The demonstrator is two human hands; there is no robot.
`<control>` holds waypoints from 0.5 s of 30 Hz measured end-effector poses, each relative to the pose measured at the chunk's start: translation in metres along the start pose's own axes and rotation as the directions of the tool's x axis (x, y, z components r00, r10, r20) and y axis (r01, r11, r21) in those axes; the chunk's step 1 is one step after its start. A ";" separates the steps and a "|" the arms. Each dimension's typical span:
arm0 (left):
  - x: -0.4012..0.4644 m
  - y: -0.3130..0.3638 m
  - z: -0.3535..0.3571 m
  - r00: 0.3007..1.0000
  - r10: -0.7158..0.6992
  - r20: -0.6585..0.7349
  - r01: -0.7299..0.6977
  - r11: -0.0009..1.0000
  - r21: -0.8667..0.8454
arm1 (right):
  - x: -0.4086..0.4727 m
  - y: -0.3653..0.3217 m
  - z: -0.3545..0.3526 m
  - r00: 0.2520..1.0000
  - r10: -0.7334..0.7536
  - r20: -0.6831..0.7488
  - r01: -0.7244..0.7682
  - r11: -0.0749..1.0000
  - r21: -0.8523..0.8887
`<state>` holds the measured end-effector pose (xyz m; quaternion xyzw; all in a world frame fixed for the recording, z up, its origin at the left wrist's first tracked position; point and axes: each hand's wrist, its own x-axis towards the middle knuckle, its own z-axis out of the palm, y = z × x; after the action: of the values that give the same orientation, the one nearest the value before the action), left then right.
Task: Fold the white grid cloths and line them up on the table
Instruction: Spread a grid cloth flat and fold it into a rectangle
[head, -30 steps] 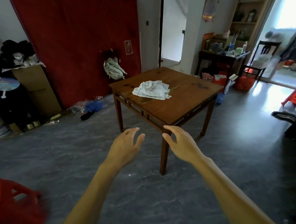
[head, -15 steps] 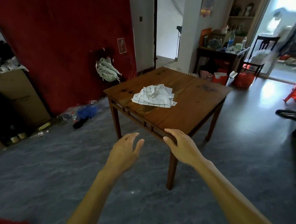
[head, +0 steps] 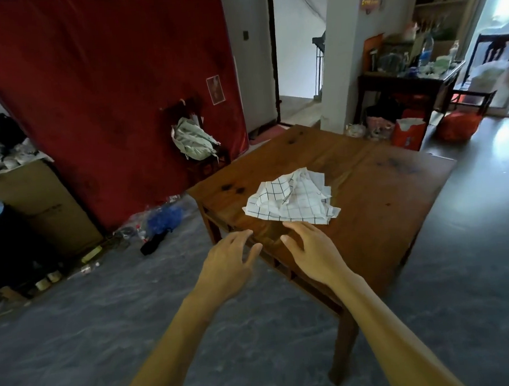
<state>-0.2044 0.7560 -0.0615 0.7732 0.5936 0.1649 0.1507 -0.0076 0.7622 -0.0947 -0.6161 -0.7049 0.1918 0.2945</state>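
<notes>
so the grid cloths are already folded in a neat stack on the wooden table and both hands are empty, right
Not quite: the head view shows the grid cloths lying in a crumpled, unfolded heap on the wooden table. Both hands, left and right, are indeed empty.

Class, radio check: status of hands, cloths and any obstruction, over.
Left hand open, right hand open, both empty. White grid cloths crumpled in a heap on the wooden table, unfolded. Nothing between hands and heap.

Big red curtain (head: 103,91) covers wall at upper left. Grey floor (head: 78,335) along bottom. Open doorway (head: 297,52) top middle, maybe stairs behind. Dark side table (head: 403,81) with bottles, upper right. Bright light at far right. Cardboard box (head: 41,204) at left.
</notes>
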 end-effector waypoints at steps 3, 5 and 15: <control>0.045 -0.021 0.001 1.000 0.015 -0.007 -0.016 1.000 -0.025 | 0.040 0.011 0.010 0.999 0.048 0.008 -0.047 0.999 -0.025; 0.076 -0.037 0.003 0.999 0.035 -0.008 -0.035 0.998 -0.046 | 0.065 0.016 0.019 0.997 0.080 0.012 -0.079 0.996 -0.051; 0.238 -0.114 0.014 0.969 0.240 0.056 -0.227 0.957 -0.179 | 0.175 0.026 0.059 0.960 0.265 -0.091 -0.277 0.946 -0.169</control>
<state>-0.2397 1.0146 -0.1053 0.8278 0.4755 0.2022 0.2187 -0.0379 0.9442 -0.1240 -0.7374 -0.6175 0.1450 0.2320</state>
